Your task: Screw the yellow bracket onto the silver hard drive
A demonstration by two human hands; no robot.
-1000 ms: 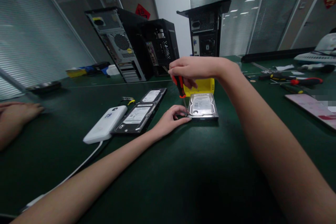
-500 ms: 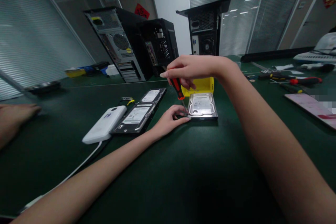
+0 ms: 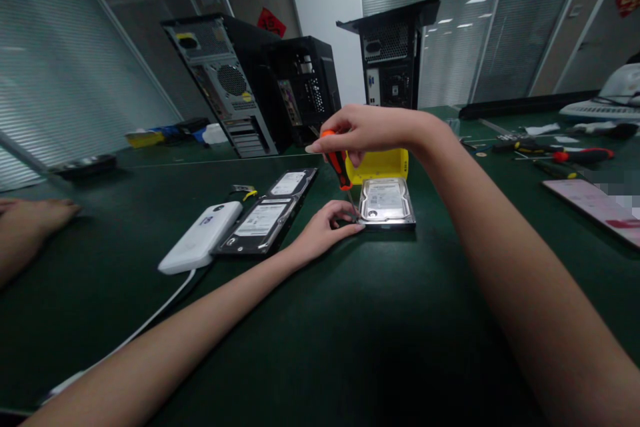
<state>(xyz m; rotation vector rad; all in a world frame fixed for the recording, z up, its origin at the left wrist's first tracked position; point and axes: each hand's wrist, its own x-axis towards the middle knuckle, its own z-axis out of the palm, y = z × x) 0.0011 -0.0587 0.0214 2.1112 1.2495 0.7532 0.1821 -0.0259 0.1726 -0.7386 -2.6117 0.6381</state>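
My right hand [image 3: 346, 133] grips the red and black handle of a screwdriver [image 3: 341, 170] from above. The shaft slants down to the near left corner of a silver hard drive [image 3: 385, 199]. At that same corner my left hand [image 3: 330, 225] rests low, its thumb and fingers closed around the drive's edge and close to the screwdriver tip. Just behind the drive stands a yellow case [image 3: 383, 165]. Two more hard drives [image 3: 260, 219] lie end to end on the left, beside a white box [image 3: 203, 237] with a cable.
Computer towers [image 3: 250, 80] stand at the back, another [image 3: 393, 60] right of them. Tools [image 3: 583, 155] and a pink-screened phone [image 3: 595, 207] lie on the right of the green table [image 3: 320, 347]. Another person's hand [image 3: 43, 217] rests at the far left.
The fingers of my right hand have shifted slightly around the screwdriver handle. My left hand and the hard drive stay in place.
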